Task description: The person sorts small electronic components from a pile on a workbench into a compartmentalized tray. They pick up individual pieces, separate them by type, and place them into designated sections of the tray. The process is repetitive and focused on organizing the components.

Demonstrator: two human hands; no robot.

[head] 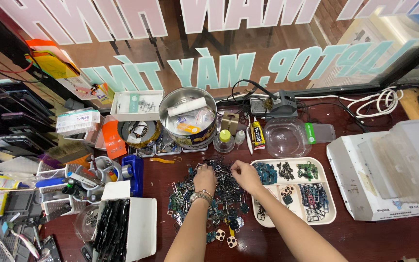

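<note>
While both my hands pick at the heap of small metal parts [214,194], my left hand [204,178] and right hand [245,175] pinch pieces. A white divided tray [328,213] lies just right; a yellow-labelled glue tube [257,134] stands behind.

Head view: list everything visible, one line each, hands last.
Pile of small parts: one heap, dark and teal, desk centre.
Divided tray: one, cream, right of the pile, sorted parts inside.
Metal pot: one, silver, behind the pile, holding packets.
Clear container: one, transparent, behind the tray.
White machine: one, far right.
White box: one, front left, dark strips inside.
Left hand: one, beaded bracelet, on the pile.
Right hand: one, on the pile beside the tray.
</note>
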